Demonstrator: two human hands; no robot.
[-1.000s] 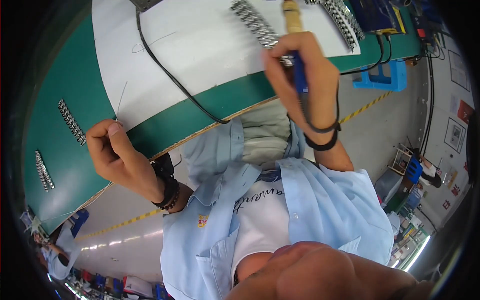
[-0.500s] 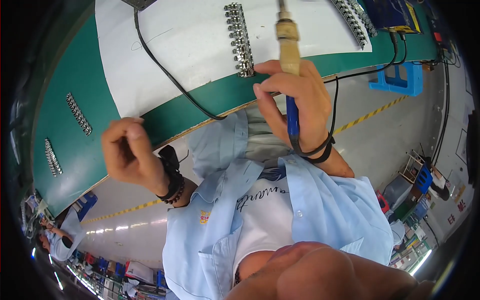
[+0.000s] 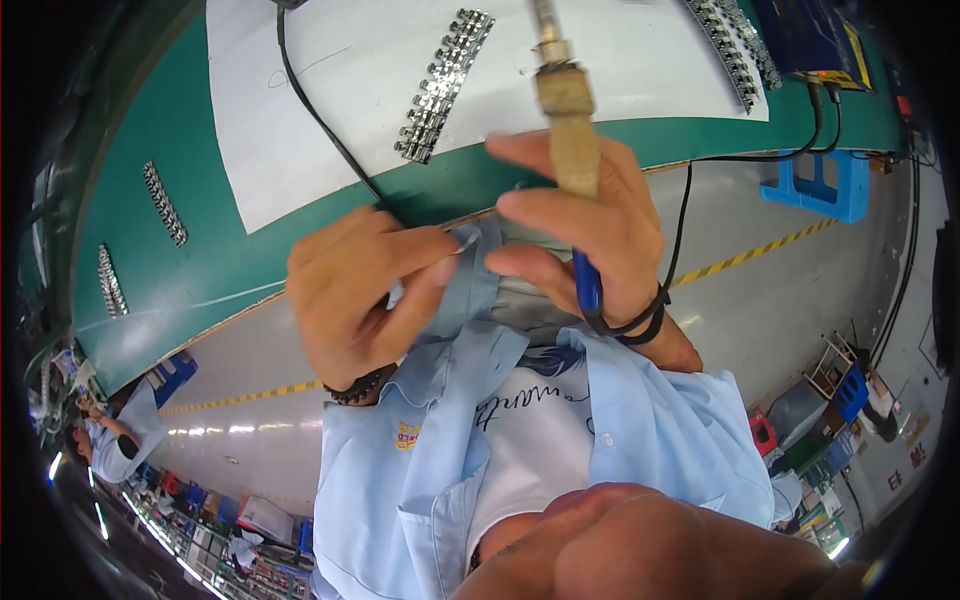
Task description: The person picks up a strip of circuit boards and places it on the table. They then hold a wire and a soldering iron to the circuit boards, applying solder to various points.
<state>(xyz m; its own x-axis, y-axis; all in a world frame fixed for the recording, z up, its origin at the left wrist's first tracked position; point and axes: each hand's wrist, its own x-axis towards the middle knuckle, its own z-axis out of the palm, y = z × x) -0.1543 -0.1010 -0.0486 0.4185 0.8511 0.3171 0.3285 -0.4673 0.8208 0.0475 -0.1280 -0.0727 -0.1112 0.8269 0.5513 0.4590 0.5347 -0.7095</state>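
Observation:
My right hand (image 3: pixel 600 225) holds a soldering iron (image 3: pixel 570 150) with a tan grip and blue handle end, its metal shaft pointing away from me. The thumb and some fingers stand apart from the handle. My left hand (image 3: pixel 370 285) is closed in a pinch in front of the table edge; whatever lies between its fingertips is too small to name. Ahead, between the hands, a strip of shiny metal parts (image 3: pixel 440 90) lies slanted on white paper (image 3: pixel 330 120). A thin pale line (image 3: pixel 220 300), perhaps wire, runs across the green table toward my left hand.
Two short metal strips (image 3: pixel 165 203) lie on the green table (image 3: pixel 120 260) at left. More strips (image 3: pixel 725 55) rest at the far right beside a dark blue box (image 3: pixel 815 40). A black cable (image 3: pixel 320 120) crosses the paper. A blue stool (image 3: pixel 815 185) stands beyond the table at right.
My left hand has moved right, toward the right hand, and pinches. The metal strip between them has turned from nearly straight to slanted. The right hand's fingers have spread from the strip's near end.

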